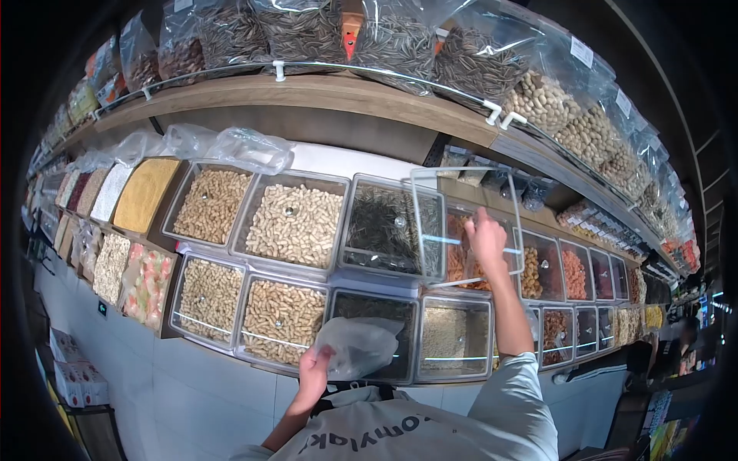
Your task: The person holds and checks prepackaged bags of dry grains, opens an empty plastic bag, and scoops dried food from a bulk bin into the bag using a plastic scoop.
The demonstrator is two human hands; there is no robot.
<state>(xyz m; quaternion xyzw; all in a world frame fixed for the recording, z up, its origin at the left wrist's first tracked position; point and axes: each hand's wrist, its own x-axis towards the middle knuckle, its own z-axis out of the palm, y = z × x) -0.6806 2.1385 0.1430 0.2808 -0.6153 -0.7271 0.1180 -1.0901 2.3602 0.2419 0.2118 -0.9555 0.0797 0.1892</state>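
Note:
My right hand (486, 240) grips a clear, square bin lid (503, 201) near its middle. The lid is raised and tilted over a bin of orange-coloured food pieces (459, 261), partly hiding them. My left hand (314, 370) pinches the edge of a thin plastic bag (360, 346) in front of the near row. Behind the bag stands a bin with dark contents (365, 306), partly covered by it. Left of the raised lid is a bin of dark seeds (380, 227) under its own clear lid.
Peanuts (290, 223) fill several lidded bins on the left. A wooden shelf (323, 91) with a rail overhangs the back and bears bagged seeds and nuts. Crumpled plastic bags (250, 150) lie behind the bins. Boxes (77, 373) stand at lower left.

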